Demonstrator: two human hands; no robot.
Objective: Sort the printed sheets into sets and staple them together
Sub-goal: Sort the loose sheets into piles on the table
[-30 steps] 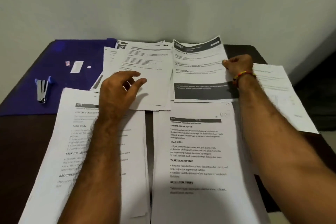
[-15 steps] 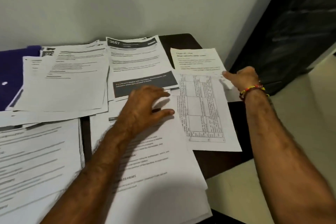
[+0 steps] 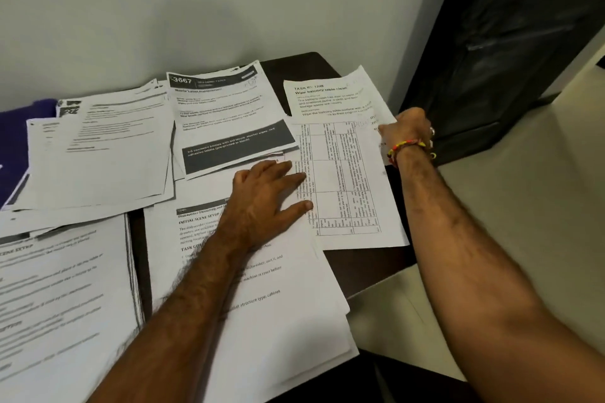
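Pinching table-printed sheet [image 3: 340, 180] at far-right counter [image 3: 376, 271] edge with right hand [image 3: 407, 129], left hand [image 3: 268, 199] flat, fingers straight on dishwasher stack [image 3: 248, 288]; thin, floppy, slippery paper, best lifted by corner.

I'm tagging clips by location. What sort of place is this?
Probably a room at home or a small office: a dark wooden table pushed against a plain wall, covered with printed sheets.

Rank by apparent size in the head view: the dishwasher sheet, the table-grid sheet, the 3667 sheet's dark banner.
1. dishwasher sheet, though nearest the camera, which flatters it
2. table-grid sheet
3. dark banner
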